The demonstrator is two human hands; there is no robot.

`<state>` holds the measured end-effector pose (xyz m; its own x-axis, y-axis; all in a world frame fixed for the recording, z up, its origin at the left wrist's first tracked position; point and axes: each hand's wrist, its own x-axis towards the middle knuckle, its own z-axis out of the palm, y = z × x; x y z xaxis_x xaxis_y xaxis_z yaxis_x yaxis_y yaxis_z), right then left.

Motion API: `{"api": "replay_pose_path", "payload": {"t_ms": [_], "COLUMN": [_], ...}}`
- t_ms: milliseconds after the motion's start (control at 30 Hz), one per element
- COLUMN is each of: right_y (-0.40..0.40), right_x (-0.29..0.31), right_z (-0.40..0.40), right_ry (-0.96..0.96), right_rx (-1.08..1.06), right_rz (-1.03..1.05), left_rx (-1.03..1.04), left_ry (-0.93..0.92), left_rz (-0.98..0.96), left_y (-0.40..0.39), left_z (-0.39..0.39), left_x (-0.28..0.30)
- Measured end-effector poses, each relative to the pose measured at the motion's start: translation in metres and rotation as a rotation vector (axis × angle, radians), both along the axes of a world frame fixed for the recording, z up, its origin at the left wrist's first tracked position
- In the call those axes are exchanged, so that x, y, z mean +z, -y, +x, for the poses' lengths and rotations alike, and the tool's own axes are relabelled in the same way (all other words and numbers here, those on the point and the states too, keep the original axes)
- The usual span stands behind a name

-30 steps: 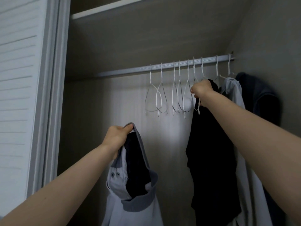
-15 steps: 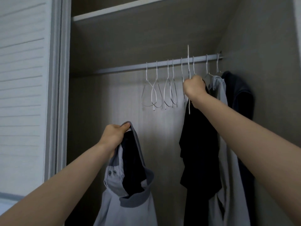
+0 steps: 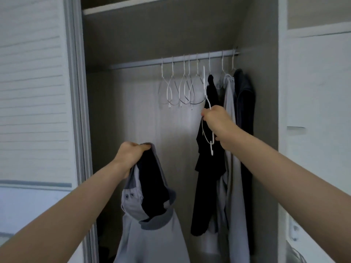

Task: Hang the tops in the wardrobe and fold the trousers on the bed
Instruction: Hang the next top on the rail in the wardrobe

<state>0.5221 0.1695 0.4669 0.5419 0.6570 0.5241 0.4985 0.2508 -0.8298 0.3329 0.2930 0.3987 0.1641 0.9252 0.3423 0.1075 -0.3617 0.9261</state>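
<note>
Grey top (image 3: pixel 152 234) and hanger (image 3: pixel 207 103) in hands.

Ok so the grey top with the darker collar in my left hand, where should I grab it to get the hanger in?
Probably the collar rim of the grey top, from the right side. Your left hand already pinches one edge, so the neck hangs open there, facing the white hanger in your right hand.

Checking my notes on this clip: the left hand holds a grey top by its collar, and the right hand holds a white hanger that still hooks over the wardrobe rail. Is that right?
Not quite. In the head view the white hanger in the right hand is off the rail, its hook below the bar. The left hand does hold the grey top by its collar.
</note>
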Motion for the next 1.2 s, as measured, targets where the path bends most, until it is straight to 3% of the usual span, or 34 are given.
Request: {"api": "replay_pose_path", "payload": {"t_ms": [133,300,367,633,833,1000,1200], "right_y": [0.047,0.101,0.115,0.144,0.139,0.116,0.099], "right_x": [-0.034,-0.064,-0.073,-0.090,-0.114,-0.151,-0.197], "right_z": [-0.017,-0.014,-0.005,0.049,0.061,0.048,0.031], "right_ry": [0.016,-0.350,-0.396,-0.456,-0.390,-0.296,-0.218], "right_rx": [0.205,0.702,0.808,1.220,1.211,1.103,1.020], "right_rz": [-0.233,-0.381,-0.410,-0.479,-0.511,-0.555,-0.323], "left_rx": [0.068,0.227,0.285,0.312,0.177,-0.012,-0.222], "left_ry": [-0.094,-0.361,-0.426,-0.358,-0.201,-0.237,-0.128], "left_rz": [-0.024,0.013,0.008,-0.083,-0.212,-0.071,-0.003], "left_y": [0.007,-0.005,-0.011,-0.033,-0.010,0.023,0.059], "left_z": [-0.008,-0.022,-0.025,-0.033,-0.021,0.000,0.010], "left_x": [-0.028,-0.058,-0.069,-0.095,-0.102,-0.079,-0.035]}}
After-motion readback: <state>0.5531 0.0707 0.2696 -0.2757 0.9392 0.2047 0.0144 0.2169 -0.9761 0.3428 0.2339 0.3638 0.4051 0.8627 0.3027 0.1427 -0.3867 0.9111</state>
